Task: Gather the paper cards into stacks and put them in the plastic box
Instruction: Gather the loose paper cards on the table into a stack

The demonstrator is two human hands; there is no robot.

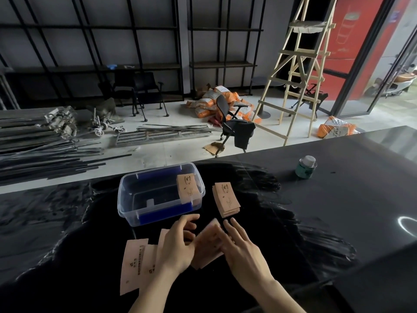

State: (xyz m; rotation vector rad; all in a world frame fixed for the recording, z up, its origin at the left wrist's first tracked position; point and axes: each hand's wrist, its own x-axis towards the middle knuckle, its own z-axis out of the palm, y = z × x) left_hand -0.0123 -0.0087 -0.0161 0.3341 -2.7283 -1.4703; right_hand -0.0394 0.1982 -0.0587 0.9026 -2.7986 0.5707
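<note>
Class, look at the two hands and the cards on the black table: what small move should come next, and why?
Probably square up the bundle of pale paper cards held between the left hand and right hand: its edges look fanned. More loose pale cards lie to the left, and the clear plastic box holds only a few.

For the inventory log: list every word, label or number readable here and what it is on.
None can be read.
Paper cards: dark logo and print, too blurred.
Card in the plastic box: same print, unreadable.
Green can: label too small.
Orange sacks: markings blurred.
Red panel: outline drawings only.
</note>
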